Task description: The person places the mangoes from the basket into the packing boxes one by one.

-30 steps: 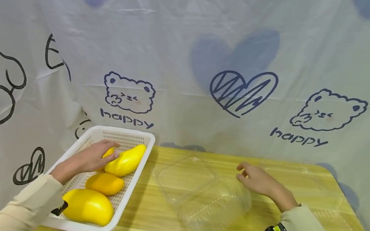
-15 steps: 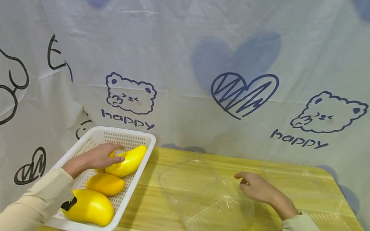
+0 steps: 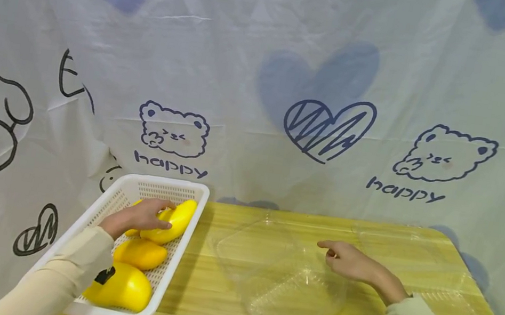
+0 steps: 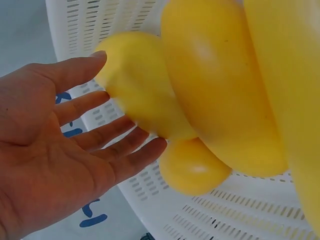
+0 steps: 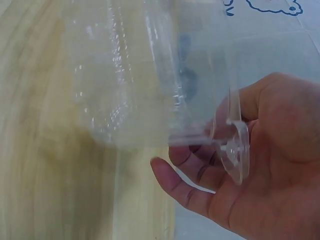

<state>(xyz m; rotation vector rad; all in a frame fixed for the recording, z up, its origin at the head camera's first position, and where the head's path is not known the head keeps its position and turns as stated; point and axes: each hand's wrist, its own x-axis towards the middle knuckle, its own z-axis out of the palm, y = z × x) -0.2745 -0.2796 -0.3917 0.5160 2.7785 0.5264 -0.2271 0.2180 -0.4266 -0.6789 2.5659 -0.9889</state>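
Over the far end of a white slotted basket [image 3: 186,245], my left hand [image 3: 147,216] reaches down to a bright yellow mango [image 3: 179,221]. In the left wrist view its nearly straight fingertips touch that mango [image 4: 142,85], thumb spread to one side. An orange-yellow mango [image 3: 140,254] and a large yellow mango [image 3: 129,288] lie nearer in the basket. Another yellow mango [image 4: 192,167] is partly covered by the touched one. My right hand [image 3: 349,260] holds the edge of an opened clear plastic box [image 5: 120,100], its fingers curled by the corner tab [image 5: 235,152].
A second clear plastic box [image 3: 459,310] lies open on the right of the wooden table [image 3: 197,306]. Behind the table hangs a printed white curtain [image 3: 242,161]. The basket stands at the table's left side.
My left hand has moved right and lower over the far mango, its fingers now around the fruit's end. The right hand stays by the clear box, with a slight shift of its fingers.
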